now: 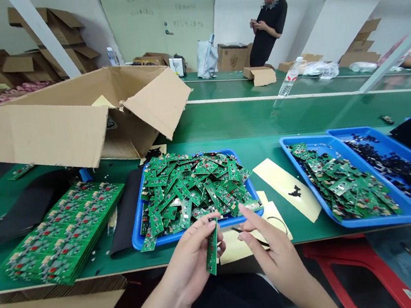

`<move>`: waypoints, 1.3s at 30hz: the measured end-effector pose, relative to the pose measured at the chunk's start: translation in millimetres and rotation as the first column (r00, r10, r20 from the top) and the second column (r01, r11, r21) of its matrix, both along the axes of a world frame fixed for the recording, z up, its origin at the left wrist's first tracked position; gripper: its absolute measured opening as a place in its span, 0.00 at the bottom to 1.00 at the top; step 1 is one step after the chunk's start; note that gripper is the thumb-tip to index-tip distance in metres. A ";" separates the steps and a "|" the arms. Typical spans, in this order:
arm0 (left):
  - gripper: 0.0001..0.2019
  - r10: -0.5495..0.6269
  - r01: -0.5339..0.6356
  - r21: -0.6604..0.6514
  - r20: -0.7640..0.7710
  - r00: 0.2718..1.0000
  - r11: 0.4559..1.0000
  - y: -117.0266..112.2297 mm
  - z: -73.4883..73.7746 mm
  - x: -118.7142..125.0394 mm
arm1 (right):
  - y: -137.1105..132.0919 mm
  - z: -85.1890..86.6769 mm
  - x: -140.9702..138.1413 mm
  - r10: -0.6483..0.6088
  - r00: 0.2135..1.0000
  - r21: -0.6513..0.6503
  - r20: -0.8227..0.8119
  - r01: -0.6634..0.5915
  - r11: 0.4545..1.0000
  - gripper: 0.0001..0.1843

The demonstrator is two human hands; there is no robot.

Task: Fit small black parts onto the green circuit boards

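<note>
My left hand (191,262) is closed on a small green circuit board (212,247), held upright by its edges just in front of the table edge. My right hand (271,248) hovers beside it with fingers stretched out and apart, holding nothing, its fingertips near the board's upper end. Right behind both hands stands a blue tray (137,231) heaped with several small green circuit boards (194,187).
A stack of large green panel boards (64,232) lies left. Two more blue trays sit right, one (407,210) with boards, one (377,137) with black parts. An open cardboard box (75,119) stands behind. Yellow paper sheets (287,186), a red stool (353,275). A person (267,18) stands far back.
</note>
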State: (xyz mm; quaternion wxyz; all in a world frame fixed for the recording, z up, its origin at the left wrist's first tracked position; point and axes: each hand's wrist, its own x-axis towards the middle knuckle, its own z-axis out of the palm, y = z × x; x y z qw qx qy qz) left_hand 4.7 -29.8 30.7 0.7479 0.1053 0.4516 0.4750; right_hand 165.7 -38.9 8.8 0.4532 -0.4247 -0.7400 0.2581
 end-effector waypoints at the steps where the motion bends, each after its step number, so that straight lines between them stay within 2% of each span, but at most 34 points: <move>1: 0.13 -0.010 0.010 -0.002 0.007 1.000 1.000 -1.4 0.5 1.2 | 0.9 1.0 -1.7 0.005 1.000 -0.003 0.022 -0.005 1.000 0.19; 3: 0.13 -0.039 0.039 -0.004 0.030 0.999 0.999 -4.2 1.5 2.2 | 2.3 2.4 -3.5 -0.015 1.000 -0.017 0.025 0.015 1.000 0.18; 7: 0.16 -0.079 0.080 -0.004 0.061 0.995 0.997 -8.1 3.2 1.1 | 4.0 6.9 -3.8 -0.036 0.999 -0.081 -0.007 0.035 0.996 0.04; 11: 0.16 -0.074 0.084 -0.076 0.116 0.991 0.994 -8.5 5.4 1.9 | 3.5 13.2 -1.1 -0.010 1.000 -0.124 -0.001 0.010 0.992 0.05; 14: 0.12 -0.040 0.064 -0.138 0.165 0.985 0.988 -8.9 8.0 4.8 | 2.4 16.4 2.1 -0.008 1.000 -0.094 0.010 0.009 0.996 0.06; 17: 0.11 -0.058 0.091 -0.154 0.201 0.978 0.984 -10.3 8.9 7.6 | 1.4 18.4 4.3 -0.002 1.000 -0.068 0.030 0.004 0.998 0.06; 21: 0.03 -0.054 0.092 -0.179 0.209 0.976 0.980 -12.0 6.5 9.0 | 0.0 19.1 4.3 0.019 1.000 -0.117 -0.014 -0.021 0.993 0.06; 27: 0.04 -0.086 0.097 -0.063 0.167 0.982 0.993 -13.4 3.2 10.8 | -1.2 19.3 4.1 0.009 1.000 -0.160 0.008 -0.007 0.987 0.06; 31: 0.03 -0.111 0.113 -0.007 0.091 0.990 0.994 -16.9 4.0 11.4 | -0.9 20.1 4.2 0.068 0.997 -0.183 0.024 -0.062 0.981 0.07; 35: 0.06 -0.140 0.139 0.021 0.062 0.988 0.990 -19.5 6.2 10.3 | -1.6 18.8 2.0 0.102 0.991 -0.204 0.091 -0.082 0.976 0.08; 39: 0.06 -0.156 0.157 -0.005 0.035 0.987 0.988 -20.3 7.6 9.6 | -3.2 16.8 -1.2 0.085 0.987 -0.181 0.135 -0.060 0.982 0.08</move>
